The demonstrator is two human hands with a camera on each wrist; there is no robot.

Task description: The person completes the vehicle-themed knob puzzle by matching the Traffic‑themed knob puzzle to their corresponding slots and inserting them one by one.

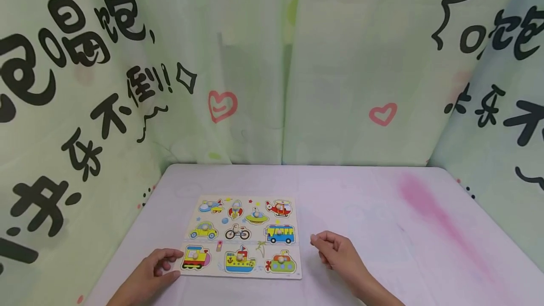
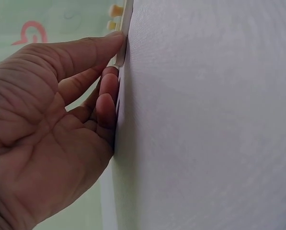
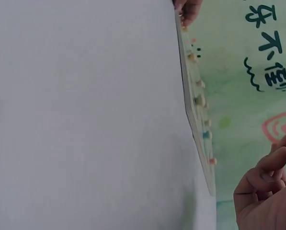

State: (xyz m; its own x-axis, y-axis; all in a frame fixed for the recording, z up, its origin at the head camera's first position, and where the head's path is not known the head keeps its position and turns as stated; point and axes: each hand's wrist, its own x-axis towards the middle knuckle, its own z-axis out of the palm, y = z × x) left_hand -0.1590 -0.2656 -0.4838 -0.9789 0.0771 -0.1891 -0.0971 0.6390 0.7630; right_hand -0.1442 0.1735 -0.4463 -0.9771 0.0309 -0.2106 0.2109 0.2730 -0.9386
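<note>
A wooden knob puzzle board (image 1: 238, 244) lies flat on the white table, its picture side up. Vehicle pieces with small knobs sit in it, among them a bus (image 1: 280, 234), a train (image 1: 196, 257), a ship (image 1: 240, 261) and a submarine (image 1: 281, 262). My left hand (image 1: 148, 273) holds the board's near left corner, thumb and fingers at its edge; the left wrist view shows the thumb against this edge. To the right of the board, apart from it, hovers my right hand (image 1: 342, 254), its fingers loosely curled with nothing visible in them.
The white tabletop (image 1: 361, 202) extends around the board, with a pink stain (image 1: 429, 211) on its right side. Pale green curtains (image 1: 255, 60) with black writing and red hearts hang behind the table and at both sides.
</note>
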